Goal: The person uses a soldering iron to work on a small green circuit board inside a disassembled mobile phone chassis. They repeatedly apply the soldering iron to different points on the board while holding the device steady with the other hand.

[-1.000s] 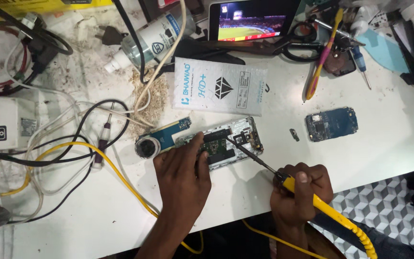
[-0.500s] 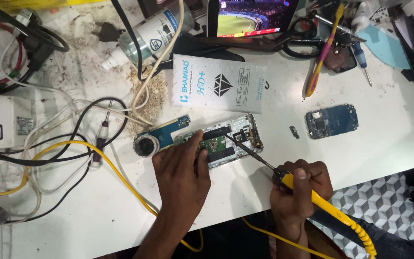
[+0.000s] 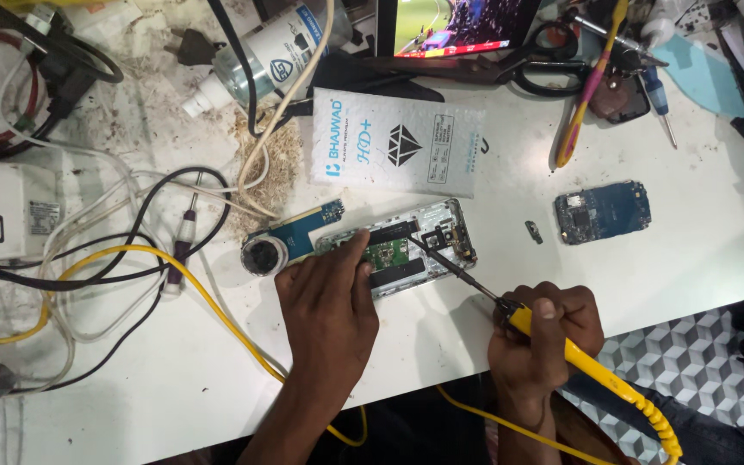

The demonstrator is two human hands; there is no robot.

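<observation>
Yellow-handled soldering iron sits clenched in the right hand, tip on the one opened phone mid-bench. Left hand presses fingertips flat on it, hiding its near half. One loose blue board lies toward the bench's right edge; the screen at the far edge is cut off.

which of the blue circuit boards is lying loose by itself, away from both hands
The rectangular blue board on the right of the white table, lying alone. The other, a narrow blue strip board, sits beside the opened phone the left hand steadies.
</observation>
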